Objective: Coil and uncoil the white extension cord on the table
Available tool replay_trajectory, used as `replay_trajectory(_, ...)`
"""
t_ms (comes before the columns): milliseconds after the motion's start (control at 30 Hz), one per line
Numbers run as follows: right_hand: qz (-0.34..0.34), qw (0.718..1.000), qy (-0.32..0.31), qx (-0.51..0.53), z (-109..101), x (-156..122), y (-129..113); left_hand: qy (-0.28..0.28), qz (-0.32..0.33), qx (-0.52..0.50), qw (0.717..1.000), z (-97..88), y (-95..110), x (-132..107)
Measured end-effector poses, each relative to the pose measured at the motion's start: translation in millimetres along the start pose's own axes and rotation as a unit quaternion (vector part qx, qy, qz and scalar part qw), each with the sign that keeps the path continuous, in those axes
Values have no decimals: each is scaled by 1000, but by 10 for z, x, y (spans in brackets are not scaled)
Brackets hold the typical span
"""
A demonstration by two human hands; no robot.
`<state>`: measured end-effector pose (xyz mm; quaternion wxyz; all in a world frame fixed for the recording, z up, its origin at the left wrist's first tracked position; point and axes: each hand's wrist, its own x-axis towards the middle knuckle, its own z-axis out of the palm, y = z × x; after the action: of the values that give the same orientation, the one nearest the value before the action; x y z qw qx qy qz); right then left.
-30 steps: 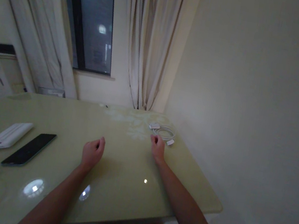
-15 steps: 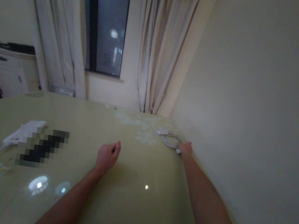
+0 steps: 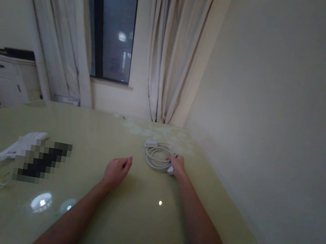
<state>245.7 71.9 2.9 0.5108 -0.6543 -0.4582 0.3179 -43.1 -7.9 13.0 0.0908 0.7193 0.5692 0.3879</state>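
Note:
My right hand is closed on the near right side of a coiled white cable on the table. A white rectangular block sits at the coil's far left. Just under my right fingers a small white end piece shows; its exact kind is hard to make out. To the left of the coil, apart from it, my left hand is curled into a loose fist at the table, with nothing visible in it.
On the left of the glossy table lies a white power strip with its cord trailing toward the near left edge. A blurred-out dark object lies beside it. A wall rises along the right, with curtains behind.
My right hand has brought the coiled cable leftward and nearer, away from the wall side. My left hand has stayed curled in about the same place. The view has shifted slightly.

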Motion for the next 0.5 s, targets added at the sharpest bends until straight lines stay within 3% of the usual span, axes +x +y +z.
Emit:
replay_trajectory(100,-7,998,-59,34,219,-278,-67,18,-23,33,999,-62,-55,9)
replay_trajectory(233,-19,970,-207,126,251,-581,-208,77,36,66,994,-120,-109,29)
replay_trajectory(367,-28,933,-315,173,176,-753,-341,42,1,127,991,-104,-159,11)
replay_trajectory(500,-47,925,-335,172,179,-827,-420,18,11,118,993,-96,-192,14)
